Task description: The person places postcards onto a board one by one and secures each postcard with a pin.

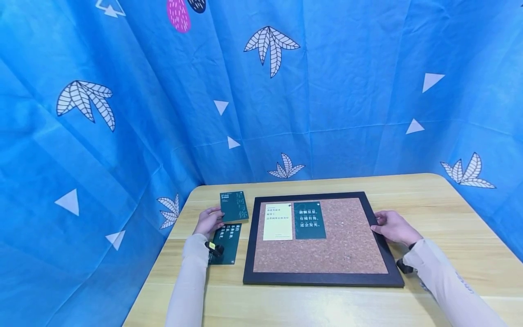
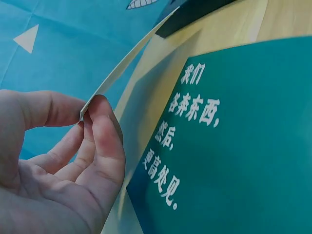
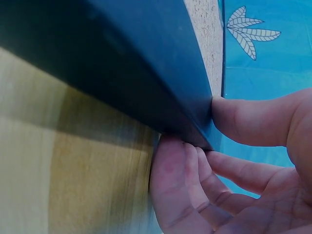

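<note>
My left hand (image 1: 209, 221) pinches the near left edge of a dark green card (image 1: 234, 206) with pale printing. In the left wrist view this card (image 2: 129, 58) shows edge-on between thumb and fingertips, tilted above the table. Below it lies another dark green card (image 2: 243, 131) with white characters, partly covered by the left wrist in the head view. My right hand (image 1: 395, 226) grips the right side of a black-framed cork board (image 1: 355, 245). Its thumb (image 3: 253, 122) presses on the frame's top face while the fingers touch the outer side and lower edge.
Side by side on the board's upper left are a pale yellow card (image 1: 278, 222) and a green card (image 1: 309, 220), each with a small pin-like dot at its top. The board lies on a light wooden table (image 1: 294, 304). Blue patterned cloth (image 1: 327, 113) hangs behind and at the sides.
</note>
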`<state>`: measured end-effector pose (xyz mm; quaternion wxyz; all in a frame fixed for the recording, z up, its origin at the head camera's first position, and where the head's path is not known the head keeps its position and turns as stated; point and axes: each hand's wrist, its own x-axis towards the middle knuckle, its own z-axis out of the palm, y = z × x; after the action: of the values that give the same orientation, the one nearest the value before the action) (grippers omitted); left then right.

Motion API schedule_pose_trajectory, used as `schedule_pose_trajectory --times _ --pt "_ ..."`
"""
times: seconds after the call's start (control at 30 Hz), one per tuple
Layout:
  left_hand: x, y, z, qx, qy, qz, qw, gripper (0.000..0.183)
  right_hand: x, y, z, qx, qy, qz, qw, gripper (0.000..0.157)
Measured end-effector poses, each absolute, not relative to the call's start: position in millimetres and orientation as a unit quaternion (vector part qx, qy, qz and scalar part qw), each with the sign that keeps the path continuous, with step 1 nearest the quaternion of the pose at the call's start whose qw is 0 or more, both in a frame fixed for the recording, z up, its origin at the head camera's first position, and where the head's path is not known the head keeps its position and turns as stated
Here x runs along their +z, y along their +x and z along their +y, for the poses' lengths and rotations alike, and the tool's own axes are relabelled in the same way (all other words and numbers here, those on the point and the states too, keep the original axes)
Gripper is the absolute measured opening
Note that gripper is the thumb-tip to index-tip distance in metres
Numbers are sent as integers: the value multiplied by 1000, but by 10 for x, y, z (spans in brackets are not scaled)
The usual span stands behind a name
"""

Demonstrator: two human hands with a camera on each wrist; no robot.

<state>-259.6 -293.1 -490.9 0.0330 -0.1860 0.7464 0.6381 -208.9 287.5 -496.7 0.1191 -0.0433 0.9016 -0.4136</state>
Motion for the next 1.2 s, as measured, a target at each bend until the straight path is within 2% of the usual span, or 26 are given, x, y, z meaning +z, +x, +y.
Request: schedule_pose_trajectory --times 0.47,1.2 --pt "-4844 -2581 -2741 656 -149 739 35 45 -4937 -2071 2878 -401 -42 908 117 58" --pt "-4668 -2482 -2186 664 -89 740 53 42 -4957 -2079 2877 -412 -42 902 120 57"
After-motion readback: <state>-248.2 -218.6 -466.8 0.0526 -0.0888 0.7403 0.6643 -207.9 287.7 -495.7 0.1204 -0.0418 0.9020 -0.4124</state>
